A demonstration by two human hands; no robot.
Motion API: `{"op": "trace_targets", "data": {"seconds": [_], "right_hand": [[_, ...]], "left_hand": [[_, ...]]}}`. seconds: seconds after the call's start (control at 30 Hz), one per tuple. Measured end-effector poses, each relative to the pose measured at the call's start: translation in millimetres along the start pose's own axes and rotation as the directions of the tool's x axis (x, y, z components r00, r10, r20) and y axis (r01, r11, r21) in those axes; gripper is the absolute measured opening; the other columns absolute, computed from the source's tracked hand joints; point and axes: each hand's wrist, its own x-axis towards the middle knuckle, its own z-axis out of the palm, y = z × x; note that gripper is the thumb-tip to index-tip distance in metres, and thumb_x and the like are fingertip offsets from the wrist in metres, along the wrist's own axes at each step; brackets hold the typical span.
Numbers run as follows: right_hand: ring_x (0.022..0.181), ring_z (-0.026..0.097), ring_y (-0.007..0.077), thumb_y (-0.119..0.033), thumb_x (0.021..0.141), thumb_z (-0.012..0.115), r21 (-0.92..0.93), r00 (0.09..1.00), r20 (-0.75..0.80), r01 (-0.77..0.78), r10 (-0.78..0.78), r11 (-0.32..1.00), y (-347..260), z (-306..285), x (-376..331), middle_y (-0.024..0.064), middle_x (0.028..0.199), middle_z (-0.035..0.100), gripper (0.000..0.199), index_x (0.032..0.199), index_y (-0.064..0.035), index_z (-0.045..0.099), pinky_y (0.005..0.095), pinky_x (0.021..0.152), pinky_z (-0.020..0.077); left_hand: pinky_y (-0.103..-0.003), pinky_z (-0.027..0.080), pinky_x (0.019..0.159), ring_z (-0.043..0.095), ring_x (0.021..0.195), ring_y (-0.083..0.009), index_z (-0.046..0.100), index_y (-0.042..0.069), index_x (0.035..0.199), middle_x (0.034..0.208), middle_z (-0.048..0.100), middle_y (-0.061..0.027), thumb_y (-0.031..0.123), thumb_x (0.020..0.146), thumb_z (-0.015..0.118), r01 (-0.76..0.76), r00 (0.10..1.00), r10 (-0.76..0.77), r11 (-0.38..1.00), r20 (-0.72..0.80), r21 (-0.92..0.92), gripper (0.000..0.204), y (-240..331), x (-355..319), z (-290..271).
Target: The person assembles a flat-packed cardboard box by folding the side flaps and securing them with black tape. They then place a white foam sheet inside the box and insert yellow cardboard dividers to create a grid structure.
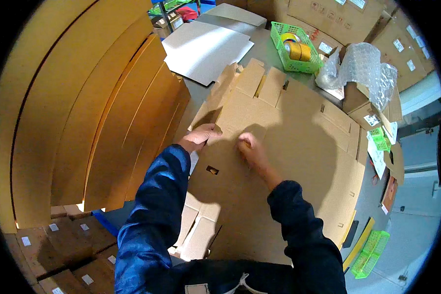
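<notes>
The left hand [200, 136] grips a folded side flap of the flat cardboard box [289, 161] on the surface [267, 49]; the right hand [248, 146], curled closed, presses the panel.

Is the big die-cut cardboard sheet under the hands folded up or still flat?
Mostly flat: cardboard sheet lies spread on the table; only the left edge bends up by the left hand.

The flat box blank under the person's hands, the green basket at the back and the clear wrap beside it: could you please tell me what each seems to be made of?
Flat box blank: seemingly corrugated cardboard, matte brown, with die-cut slots and fold creases; both hands press on it.
Green basket: likely moulded plastic, bright, with an open lattice wall.
Clear wrap: apparently plastic bubble film, translucent, glossy and crumpled.
</notes>
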Motion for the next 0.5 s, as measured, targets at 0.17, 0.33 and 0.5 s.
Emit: {"op": "trace_targets", "data": {"seconds": [0.17,0.33,0.5], "right_hand": [[0.087,0.058,0.0395,-0.024,0.086,0.06,-0.239,0.988,0.082,0.148,-0.132,0.96,-20.2,5.5,43.9,0.0215,0.089,0.059,0.031,0.104,-0.0073,0.042,0.0446,0.073,0.0443],[0.086,0.057,0.0394,-0.03,0.089,0.055,-0.491,0.966,0.244,0.049,0.083,0.87,-32.3,8.0,56.0,0.0213,0.09,0.059,0.035,0.111,-0.0093,0.038,0.0449,0.073,0.043],[0.086,0.057,0.0407,-0.033,0.089,0.054,-0.394,0.966,0.245,0.174,-0.079,0.902,-20.9,1.1,53.3,0.0237,0.089,0.059,0.038,0.109,-0.0064,0.037,0.0461,0.073,0.0435]], "left_hand": [[-0.035,0.046,0.077,0.05,0.093,-0.014,0.056,0.01,0.093,0.091,0.054,-0.0007,0.018,0.083,0.061,-0.013,1.0,0.012,0.988,-0.007,-0.155,0.014,-10.3,3.9,-1.5],[-0.033,0.047,0.08,0.055,0.097,-0.0183,0.059,0.006,0.105,0.103,0.059,-0.0054,0.014,0.084,0.058,-0.169,0.985,0.164,0.981,0.061,0.096,0.023,-24.8,26.2,-20.0],[-0.033,0.047,0.08,0.057,0.092,-0.0161,0.058,0.008,0.104,0.097,0.06,-0.0054,0.019,0.084,0.06,-0.028,1.0,0.027,0.974,-0.006,-0.225,0.023,-18.8,16.2,-3.9]]}}
